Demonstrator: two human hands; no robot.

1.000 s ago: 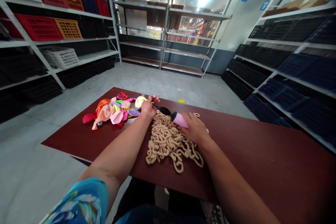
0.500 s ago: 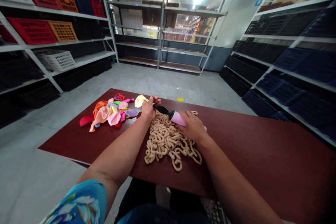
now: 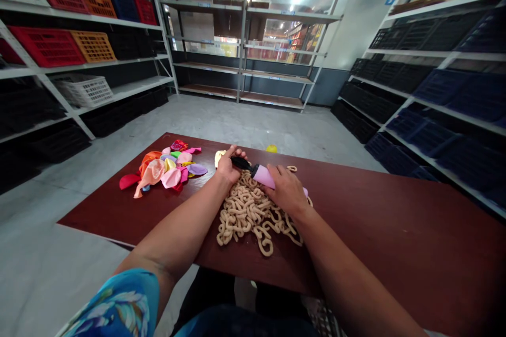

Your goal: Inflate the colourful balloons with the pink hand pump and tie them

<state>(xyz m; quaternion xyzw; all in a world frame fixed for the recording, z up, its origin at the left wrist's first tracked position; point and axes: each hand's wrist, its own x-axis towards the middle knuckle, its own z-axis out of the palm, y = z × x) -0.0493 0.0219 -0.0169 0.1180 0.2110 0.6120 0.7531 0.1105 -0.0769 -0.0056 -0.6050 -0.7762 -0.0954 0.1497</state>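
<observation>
My right hand [image 3: 288, 188] is wrapped around the pink body of a balloon hand pump [image 3: 264, 176], whose black nozzle end points left. My left hand [image 3: 230, 166] is closed around a cream balloon [image 3: 219, 157] at the nozzle tip. Only part of that balloon shows past the fingers, and its mouth is hidden in the hand. Under and in front of both hands lies a tangled heap of beige, soft-looking cord [image 3: 249, 208]. To the left, a loose pile of uninflated coloured balloons [image 3: 169, 171] lies apart from the hands.
The dark red-brown table [image 3: 375, 231] carries everything. A small yellow round object [image 3: 271, 148] shows by its far edge. Shelves with red crates [image 3: 47, 46] and other crates stand left, a rack [image 3: 276, 76] at the back, and dark blue crates [image 3: 450, 137] right.
My left hand has moved right and slid further over the black nozzle, bringing the cream balloon along. Less of the balloon shows now. The pump in my right hand has shifted slightly left.
</observation>
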